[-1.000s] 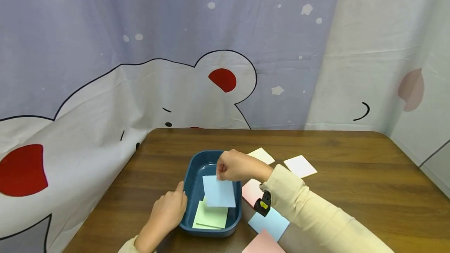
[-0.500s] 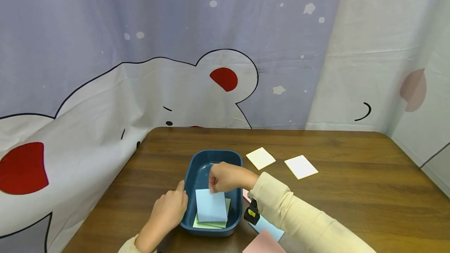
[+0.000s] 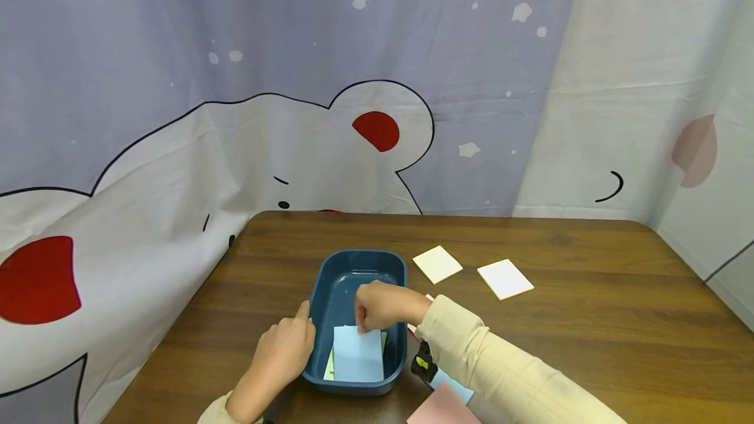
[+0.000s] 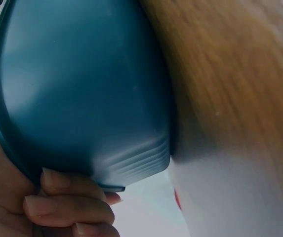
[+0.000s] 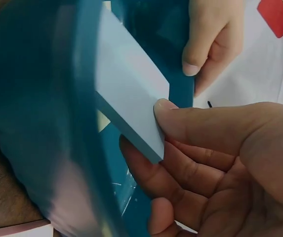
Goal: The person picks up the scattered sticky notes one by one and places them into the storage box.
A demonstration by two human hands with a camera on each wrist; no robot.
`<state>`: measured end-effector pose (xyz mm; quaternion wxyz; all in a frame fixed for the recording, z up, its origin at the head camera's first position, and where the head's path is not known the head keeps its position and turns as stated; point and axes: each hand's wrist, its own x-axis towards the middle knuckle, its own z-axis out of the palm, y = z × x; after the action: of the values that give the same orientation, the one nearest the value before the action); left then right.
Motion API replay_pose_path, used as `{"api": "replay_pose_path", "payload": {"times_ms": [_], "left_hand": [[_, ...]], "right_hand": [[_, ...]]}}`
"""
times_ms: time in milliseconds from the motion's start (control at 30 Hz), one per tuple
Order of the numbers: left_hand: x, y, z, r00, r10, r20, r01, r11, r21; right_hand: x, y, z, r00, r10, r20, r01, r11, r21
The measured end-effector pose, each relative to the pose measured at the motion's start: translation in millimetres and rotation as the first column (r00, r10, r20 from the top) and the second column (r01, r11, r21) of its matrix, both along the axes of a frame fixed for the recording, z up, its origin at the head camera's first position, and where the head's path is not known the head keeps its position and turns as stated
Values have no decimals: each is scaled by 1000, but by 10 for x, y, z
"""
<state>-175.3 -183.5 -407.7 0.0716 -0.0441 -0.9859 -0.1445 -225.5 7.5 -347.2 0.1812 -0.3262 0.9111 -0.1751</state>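
Note:
A blue sticky-note pad [image 3: 358, 357] is pinched by my right hand [image 3: 383, 304], at its far edge, inside a dark blue plastic bin [image 3: 334, 296]. In the right wrist view the thumb lies on the pad's top face [image 5: 126, 69] and fingers are beneath it. Under the blue pad, pale green notes [image 3: 329, 366] show at the bin's near end; most of them is hidden. My left hand [image 3: 283, 349] grips the bin's left rim, its fingers [image 4: 69, 210] curled against the outside in the left wrist view.
Right of the bin lie a cream pad [image 3: 438, 264] and a whitish pad [image 3: 505, 279]. Nearer, a pink pad [image 3: 444, 406] overlaps another blue pad [image 3: 455, 385]; one more pink pad is mostly hidden by my right wrist. A printed curtain [image 3: 471, 84] hangs behind the wooden table [image 3: 589, 293].
My right hand has lowered the blue pad into the bin, over the green notes at the near end. My left hand has stayed at the rim.

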Motion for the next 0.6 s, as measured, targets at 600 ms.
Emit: {"api": "replay_pose_path", "payload": {"times_ms": [600], "left_hand": [[-10,3,7,1000,-3,24,3,1000,6]], "right_hand": [[35,28,-120,999,-33,-18,34,999,36]]}}
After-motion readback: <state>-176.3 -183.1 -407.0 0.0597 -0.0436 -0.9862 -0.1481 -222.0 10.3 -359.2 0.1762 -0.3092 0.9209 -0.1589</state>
